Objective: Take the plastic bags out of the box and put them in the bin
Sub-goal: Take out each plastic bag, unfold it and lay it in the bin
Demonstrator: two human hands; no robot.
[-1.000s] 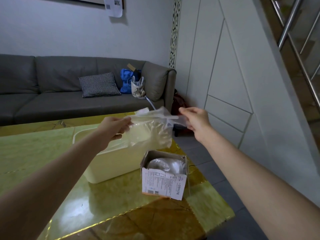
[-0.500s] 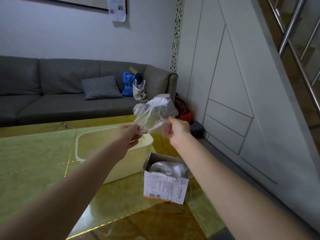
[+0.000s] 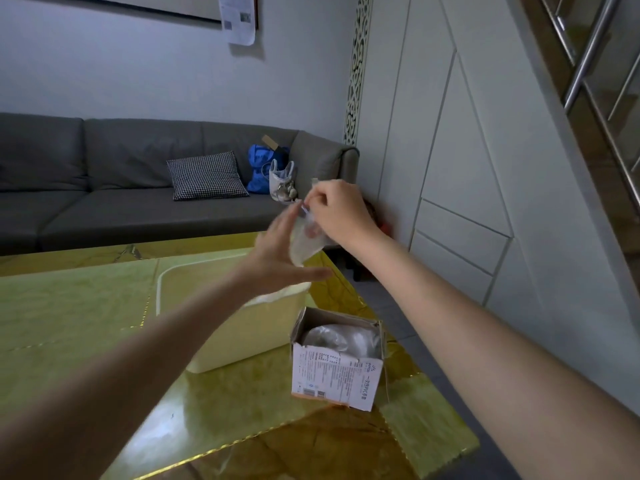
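A clear plastic bag hangs crumpled above the far right corner of the cream bin. My right hand pinches its top edge from above. My left hand is spread flat with straight fingers against the bag's left side, blurred by motion. An open cardboard box with a printed label stands on the table right of the bin. More clear plastic bags fill the box.
The yellow-green table carries the bin and box; its right edge drops to a dark floor. A grey sofa with a checked cushion, a blue bag and a white bag stands behind. White wall panels rise on the right.
The bag was stretched between both hands, then bunched. Now my left hand has let go and opened flat against it, while my right hand has risen with the bag's top.
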